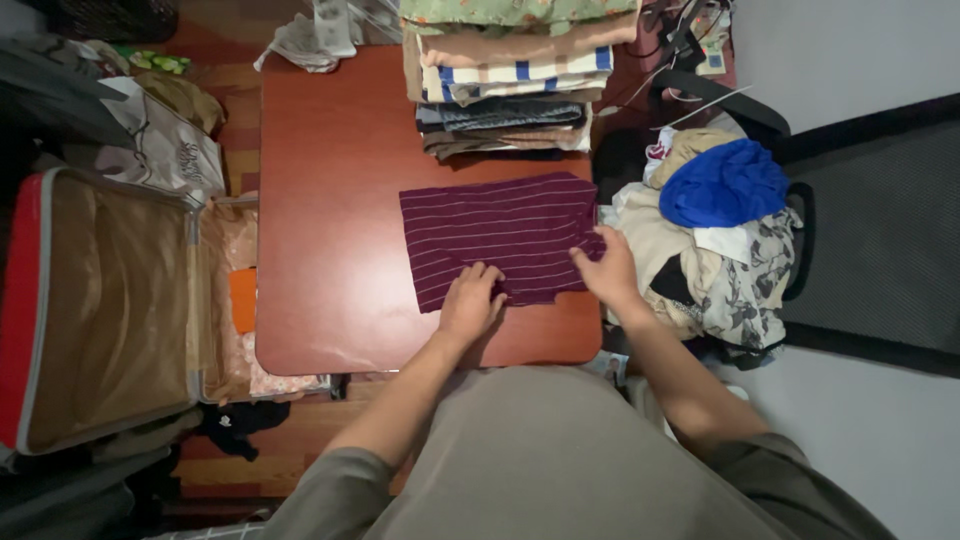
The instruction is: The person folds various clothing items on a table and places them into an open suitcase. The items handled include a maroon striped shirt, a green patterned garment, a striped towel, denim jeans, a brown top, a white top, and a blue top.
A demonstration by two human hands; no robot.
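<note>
One dark maroon garment with thin pale stripes (500, 240) lies flat at the centre of the frame, on the right half of a reddish-brown wooden table with rounded corners (330, 200). Two bare hands work on it. The left hand (470, 300) lies palm down on the garment's lower edge, fingers spread flat, gripping nothing. The right hand (608, 268) is at the garment's lower right corner, fingers curled onto the cloth there; whether it pinches the fabric cannot be told.

At the upper centre of the frame stands one stack of folded clothes (510, 80), about six layers, among them one with blue and cream stripes. At the right, one black chair (800, 250) carries a loose heap of unfolded clothes (700, 270), topped by one bright blue piece (725, 182). At the left lies one open suitcase with a red edge and tan lining (100, 300).
</note>
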